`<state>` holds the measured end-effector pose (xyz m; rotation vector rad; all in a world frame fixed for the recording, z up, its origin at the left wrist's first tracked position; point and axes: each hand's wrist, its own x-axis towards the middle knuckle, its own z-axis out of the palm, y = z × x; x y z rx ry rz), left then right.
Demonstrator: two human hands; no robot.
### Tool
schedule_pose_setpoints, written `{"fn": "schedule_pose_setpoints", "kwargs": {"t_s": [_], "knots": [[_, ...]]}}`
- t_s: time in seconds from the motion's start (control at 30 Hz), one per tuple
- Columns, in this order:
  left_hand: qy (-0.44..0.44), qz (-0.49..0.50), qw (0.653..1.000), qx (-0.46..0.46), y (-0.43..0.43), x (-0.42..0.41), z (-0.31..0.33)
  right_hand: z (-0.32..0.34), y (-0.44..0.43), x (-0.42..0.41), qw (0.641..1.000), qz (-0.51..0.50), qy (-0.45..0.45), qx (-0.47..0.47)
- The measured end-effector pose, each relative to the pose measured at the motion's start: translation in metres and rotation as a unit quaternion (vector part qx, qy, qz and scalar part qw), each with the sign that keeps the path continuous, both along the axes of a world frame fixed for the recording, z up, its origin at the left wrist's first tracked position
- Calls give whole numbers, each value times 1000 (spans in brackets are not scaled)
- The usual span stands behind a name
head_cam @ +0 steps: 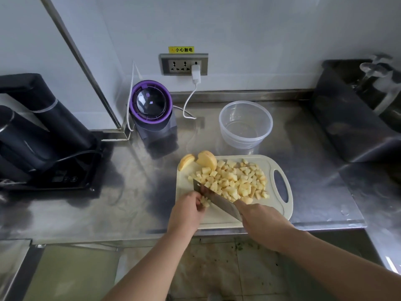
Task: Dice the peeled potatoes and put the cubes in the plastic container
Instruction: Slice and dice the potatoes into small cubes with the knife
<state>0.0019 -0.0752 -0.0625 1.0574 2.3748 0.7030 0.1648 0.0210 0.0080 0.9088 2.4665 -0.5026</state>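
Pale yellow potato cubes lie heaped on a cream cutting board, with the round, clear plastic container just behind it.
The left hand curls its fingers round a small cut cluster that touches the near face of the steel knife blade. The right hand is wrapped round the handle. The heap lies beyond the blade. Two rounded uncut potato pieces sit at the board's far left corner.

Shows a purple-rimmed domed appliance at the back of the steel counter, a white charger in the wall socket (yellow warning label above), black machine far left.
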Motion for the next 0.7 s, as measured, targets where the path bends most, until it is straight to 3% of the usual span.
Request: {"fn": "schedule_pose_setpoints", "kwargs": {"t_s": [0.4, 0.5, 0.6, 0.7], "knots": [[-9, -47, 999, 13, 13, 10, 8, 21, 47, 22, 995, -52, 69, -57], [103, -86, 990, 46, 7, 8, 17, 24, 51, 20, 990, -81, 88, -73], [239, -188, 949, 88, 9, 17, 12, 25, 52, 17, 986, -94, 107, -80], [255, -232, 935, 79, 18, 23, 6, 26, 54, 15, 978, -124, 133, -99]]}}
